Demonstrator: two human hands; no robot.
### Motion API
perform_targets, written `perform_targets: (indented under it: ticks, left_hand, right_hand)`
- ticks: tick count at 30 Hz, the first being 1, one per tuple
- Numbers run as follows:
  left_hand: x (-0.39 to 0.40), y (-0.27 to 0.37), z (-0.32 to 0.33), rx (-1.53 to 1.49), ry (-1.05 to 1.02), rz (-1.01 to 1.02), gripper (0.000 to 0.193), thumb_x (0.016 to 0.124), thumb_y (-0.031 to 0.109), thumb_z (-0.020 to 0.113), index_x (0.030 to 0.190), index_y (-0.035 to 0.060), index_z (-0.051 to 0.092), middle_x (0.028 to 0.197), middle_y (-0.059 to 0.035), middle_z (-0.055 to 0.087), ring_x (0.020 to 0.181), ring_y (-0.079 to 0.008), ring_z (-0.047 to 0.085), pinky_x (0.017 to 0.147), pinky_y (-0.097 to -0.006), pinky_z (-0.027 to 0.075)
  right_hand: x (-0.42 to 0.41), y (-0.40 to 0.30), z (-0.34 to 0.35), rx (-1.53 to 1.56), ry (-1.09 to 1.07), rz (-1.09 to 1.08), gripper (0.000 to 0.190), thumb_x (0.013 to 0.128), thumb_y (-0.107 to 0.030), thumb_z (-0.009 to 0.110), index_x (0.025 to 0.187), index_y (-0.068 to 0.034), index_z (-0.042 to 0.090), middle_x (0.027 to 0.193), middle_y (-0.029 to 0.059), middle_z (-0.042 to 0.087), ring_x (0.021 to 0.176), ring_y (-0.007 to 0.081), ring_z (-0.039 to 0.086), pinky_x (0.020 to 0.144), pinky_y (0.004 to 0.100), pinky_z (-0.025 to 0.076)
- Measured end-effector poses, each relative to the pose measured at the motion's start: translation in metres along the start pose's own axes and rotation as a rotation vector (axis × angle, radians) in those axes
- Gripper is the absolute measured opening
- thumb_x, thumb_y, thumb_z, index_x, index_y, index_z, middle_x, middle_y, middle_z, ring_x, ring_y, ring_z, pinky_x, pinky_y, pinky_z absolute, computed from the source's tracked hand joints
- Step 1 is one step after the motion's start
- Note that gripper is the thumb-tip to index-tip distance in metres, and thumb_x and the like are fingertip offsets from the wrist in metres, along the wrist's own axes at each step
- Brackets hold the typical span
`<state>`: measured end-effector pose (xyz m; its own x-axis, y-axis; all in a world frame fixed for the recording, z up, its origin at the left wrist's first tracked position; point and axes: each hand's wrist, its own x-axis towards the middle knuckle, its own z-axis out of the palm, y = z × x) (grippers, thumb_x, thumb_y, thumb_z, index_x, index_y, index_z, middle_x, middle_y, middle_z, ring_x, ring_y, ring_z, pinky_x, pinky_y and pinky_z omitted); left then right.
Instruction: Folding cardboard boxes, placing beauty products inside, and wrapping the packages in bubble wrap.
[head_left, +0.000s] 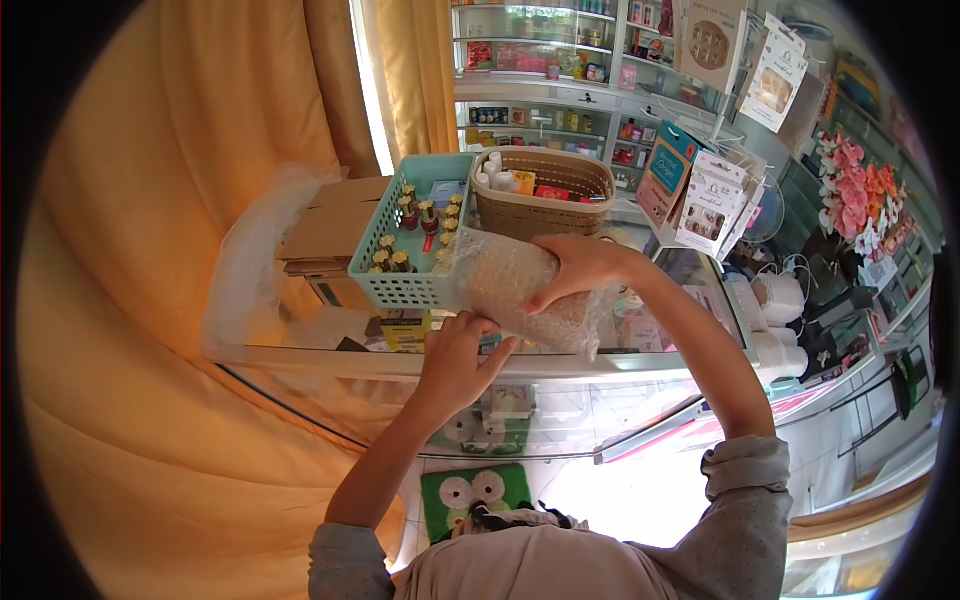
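Note:
A box-shaped bundle in clear bubble wrap (510, 281) lies tilted over the counter, partly in front of the right side of a mint plastic basket (397, 289). My right hand (585, 268) grips the bundle from its upper right, thumb across the top face. At its lower left edge is my left hand (463, 356), thumb and forefinger apart; whether the fingertips touch the wrap is hard to tell. Several nail polish bottles (428, 217) with gold flower-shaped caps stand inside the mint basket. What the wrap encloses looks brownish and blurred.
A brown woven-style basket (540, 214) with white bottles and small boxes stands behind the bundle. Folded cardboard (330, 225) and loose bubble wrap (255, 255) sit at left on the glass display counter (645, 364). Press-on nail packs (709, 202) hang at right; an orange curtain (172, 247) borders the left.

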<state>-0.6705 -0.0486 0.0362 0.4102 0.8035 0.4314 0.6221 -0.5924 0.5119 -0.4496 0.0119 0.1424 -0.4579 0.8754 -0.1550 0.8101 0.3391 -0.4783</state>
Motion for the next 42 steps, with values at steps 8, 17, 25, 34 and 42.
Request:
perform_targets:
  ticks: [8, 17, 25, 34, 42]
  left_hand:
    - [-0.005, 0.002, -0.003, 0.017, 0.0, -0.054, 0.035, 0.088, 0.037, 0.063, 0.094, 0.0026, 0.065, 0.089, -0.0082, 0.062, 0.085, -0.0246, 0.058, 0.083, -0.0385, 0.037]
    - [-0.002, 0.004, -0.002, -0.091, -0.009, -0.085, 0.04, 0.091, 0.038, 0.06, 0.094, -0.0015, 0.065, 0.079, -0.0118, 0.061, 0.071, -0.0238, 0.059, 0.067, -0.0359, 0.045]
    - [0.014, 0.011, 0.004, -0.289, -0.108, -0.17, 0.05, 0.096, 0.044, 0.049, 0.103, -0.0049, 0.061, 0.085, -0.0164, 0.062, 0.072, -0.0249, 0.059, 0.07, -0.0357, 0.046]
    - [0.033, 0.011, 0.026, -0.929, -0.177, -0.218, 0.064, 0.099, 0.05, 0.036, 0.139, 0.0001, 0.029, 0.131, -0.013, 0.046, 0.115, -0.0185, 0.051, 0.095, -0.0314, 0.043]
    - [0.043, 0.027, 0.026, -1.484, -0.251, -0.431, 0.064, 0.098, 0.049, 0.039, 0.143, 0.0056, 0.022, 0.137, -0.0129, 0.043, 0.125, -0.0222, 0.048, 0.102, -0.0369, 0.044]
  right_hand:
    - [0.003, 0.01, 0.004, 0.198, -0.098, 0.032, 0.083, 0.062, -0.047, 0.08, 0.127, -0.002, 0.052, 0.115, 0.0126, 0.062, 0.104, 0.0215, 0.06, 0.091, 0.0318, 0.045]
    - [-0.001, 0.015, 0.007, 0.439, -0.089, 0.094, 0.078, 0.066, -0.047, 0.077, 0.124, 0.0, 0.055, 0.108, 0.0103, 0.063, 0.094, 0.0174, 0.06, 0.082, 0.0263, 0.046]
    - [-0.013, 0.028, 0.016, 0.747, -0.042, 0.23, 0.067, 0.076, -0.046, 0.07, 0.12, 0.003, 0.056, 0.107, 0.012, 0.062, 0.089, 0.0161, 0.063, 0.076, 0.025, 0.05]
    - [-0.039, 0.019, 0.039, 1.27, 0.009, 0.123, 0.074, 0.081, -0.046, 0.066, 0.134, 0.0, 0.042, 0.122, 0.015, 0.056, 0.107, 0.0226, 0.06, 0.089, 0.0326, 0.05]
    - [-0.056, 0.006, 0.055, 1.474, 0.153, 0.039, 0.073, 0.083, -0.047, 0.063, 0.137, -0.004, 0.039, 0.126, 0.0156, 0.053, 0.11, 0.0255, 0.058, 0.093, 0.0365, 0.048]
